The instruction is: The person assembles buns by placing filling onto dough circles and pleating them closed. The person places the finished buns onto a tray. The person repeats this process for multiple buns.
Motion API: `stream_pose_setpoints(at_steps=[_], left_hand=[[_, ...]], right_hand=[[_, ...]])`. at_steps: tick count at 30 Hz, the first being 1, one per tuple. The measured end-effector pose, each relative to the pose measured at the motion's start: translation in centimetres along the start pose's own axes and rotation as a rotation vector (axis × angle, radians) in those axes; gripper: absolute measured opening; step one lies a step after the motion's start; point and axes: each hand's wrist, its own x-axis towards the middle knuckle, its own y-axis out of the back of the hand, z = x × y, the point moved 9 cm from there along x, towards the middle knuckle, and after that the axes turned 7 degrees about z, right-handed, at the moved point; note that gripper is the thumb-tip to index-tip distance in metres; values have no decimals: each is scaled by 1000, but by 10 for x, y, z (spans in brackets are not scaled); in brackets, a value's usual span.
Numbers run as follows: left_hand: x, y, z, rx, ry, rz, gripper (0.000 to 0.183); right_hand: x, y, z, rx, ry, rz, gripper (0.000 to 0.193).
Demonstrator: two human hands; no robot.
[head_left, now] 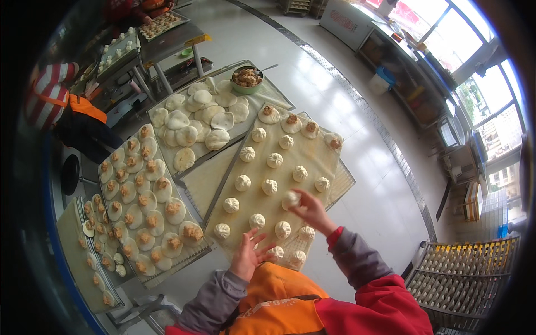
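My right hand (310, 210) pinches a pleated bun (291, 199) by its right side, over the cloth-lined tray (314, 154) in the middle. Rows of similar pleated buns (269, 186) sit on that tray. My left hand (250, 257) is empty, its fingers spread over the tray's near edge, close to a few buns. Several flat dough rounds topped with filling (291, 123) lie at the tray's far end.
To the left, another tray (196, 237) carries many dough rounds with filling. Plain dough rounds (186, 135) lie behind, beside a green bowl of filling (246, 79). A person in a striped sleeve (54, 89) stands at left. A rack (466, 279) stands at lower right.
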Motion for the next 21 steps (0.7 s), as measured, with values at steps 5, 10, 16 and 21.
stream_pose_setpoints(at_steps=[5,10,16,21], left_hand=[[-31,97,-14,168,-81,214,49],[-91,214,-93,151,-21,555,40],[-92,390,-166,-185,18,988,45],[-105,516,-176,-158,21,1193,52]], right_hand=[[144,113,99,-196,131,402,50],[190,106,114,-645,379,260,41],[125,64,28,-665,434,252,66],[-51,-118,20,391,-435,-277,47]])
